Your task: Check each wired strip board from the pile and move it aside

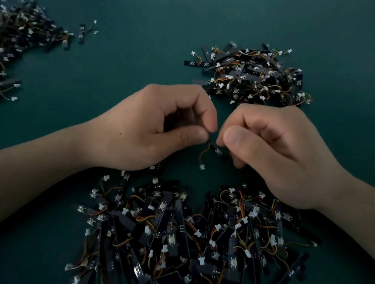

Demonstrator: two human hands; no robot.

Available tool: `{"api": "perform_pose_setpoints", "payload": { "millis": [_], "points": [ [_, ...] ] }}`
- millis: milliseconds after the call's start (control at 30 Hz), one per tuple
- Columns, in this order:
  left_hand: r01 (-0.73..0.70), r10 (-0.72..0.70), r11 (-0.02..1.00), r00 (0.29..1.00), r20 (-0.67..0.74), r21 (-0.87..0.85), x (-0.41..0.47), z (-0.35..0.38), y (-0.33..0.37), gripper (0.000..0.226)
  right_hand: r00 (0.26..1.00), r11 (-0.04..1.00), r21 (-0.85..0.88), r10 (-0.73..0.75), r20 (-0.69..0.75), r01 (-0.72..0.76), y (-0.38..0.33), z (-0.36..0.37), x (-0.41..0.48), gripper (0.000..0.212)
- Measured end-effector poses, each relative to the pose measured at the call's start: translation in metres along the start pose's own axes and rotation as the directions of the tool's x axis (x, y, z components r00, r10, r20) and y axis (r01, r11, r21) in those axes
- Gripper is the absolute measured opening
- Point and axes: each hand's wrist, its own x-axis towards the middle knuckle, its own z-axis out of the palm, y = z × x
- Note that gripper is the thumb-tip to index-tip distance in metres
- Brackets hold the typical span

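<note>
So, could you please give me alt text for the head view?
A left hand and a right hand pinch one wired strip board over a green table. A large pile lies nearest, a second pile beyond, a third pile far left.

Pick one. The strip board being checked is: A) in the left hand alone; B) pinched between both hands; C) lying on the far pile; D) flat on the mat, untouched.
B: the left hand and right hand meet fingertip to fingertip on the strip board, its white plug loose below.
</note>
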Motion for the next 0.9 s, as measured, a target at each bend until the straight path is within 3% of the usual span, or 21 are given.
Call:
{"api": "perform_pose_setpoints", "payload": {
  "millis": [100,233,333,433,667,900],
  "points": [
    [-0.011,0.007,0.998,0.998,-0.064,-0.065,0.0013,0.0012,-0.0015,0.013,1.000,0.997,-0.074,0.009,-0.012,-0.010,-0.0010,0.0014,0.0006,0.022],
    [-0.026,0.009,0.991,0.992,-0.126,-0.133,0.0018,0.0002,-0.0026,0.010,1.000,0.993,-0.116,0.011,0.001,-0.011,-0.0026,0.0023,0.0024,0.027],
    [0.043,-0.056,0.994,0.990,-0.133,-0.100,0.0022,-0.0001,-0.0007,0.009,0.999,0.993,-0.120,-0.026,-0.043,0.020,-0.0028,0.0021,0.0020,0.031],
    [0.099,-0.103,0.994,0.988,-0.118,-0.039,0.0028,0.0026,0.0017,0.024,0.996,0.996,-0.084,-0.019,-0.085,0.012,-0.0024,0.0012,0.0016,0.030],
    [0.079,-0.081,0.996,0.995,-0.049,-0.050,0.0019,-0.0003,0.0051,0.032,1.000,0.994,-0.109,-0.010,-0.013,0.008,-0.0030,0.0026,0.0015,0.034],
    [-0.001,0.000,1.000,0.989,-0.147,-0.013,0.0002,0.0020,0.0035,0.039,0.999,0.995,-0.095,0.000,-0.050,-0.005,-0.0036,0.0034,0.0026,0.026]
  ]
}}
